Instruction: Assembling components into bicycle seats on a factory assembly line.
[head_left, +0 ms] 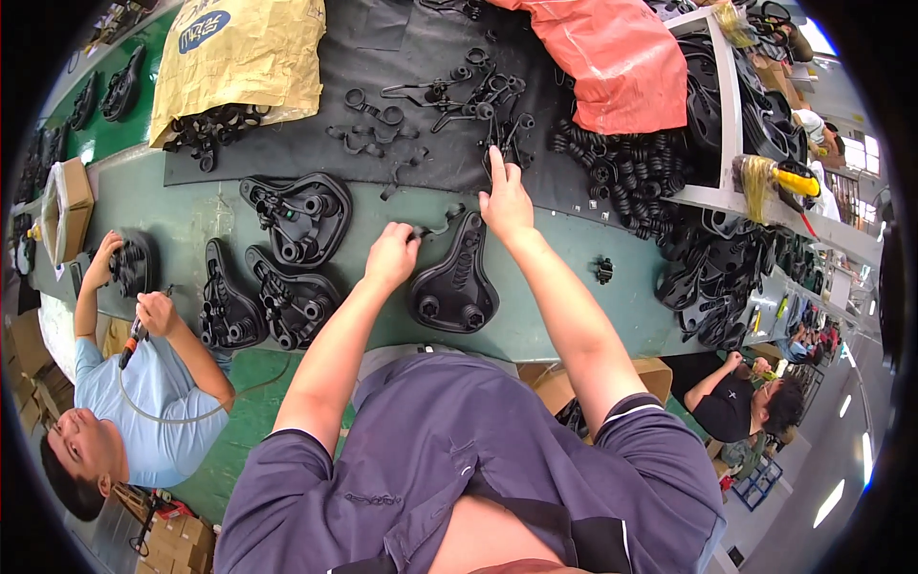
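Observation:
A black bicycle saddle (451,295) lies underside up on the green bench in front of me, nose pointing away. My left hand (390,258), closed in a pinch, holds a thin, curved black bracket (442,224) beside the saddle's nose. Farther right, my right hand (507,203) reaches past the nose, its index finger stretched out and thumb apart. Its fingertips are at the near edge of a loose heap of black metal brackets (478,96); whether they touch a piece is hard to tell.
Three more upturned saddles (304,218) stand to my left. A yellow sack (239,67) and a red bag (612,62) spill black parts at the back. Stacked saddles (708,287) and a white rack (732,124) are at right. A co-worker with a power screwdriver (132,342) works at left.

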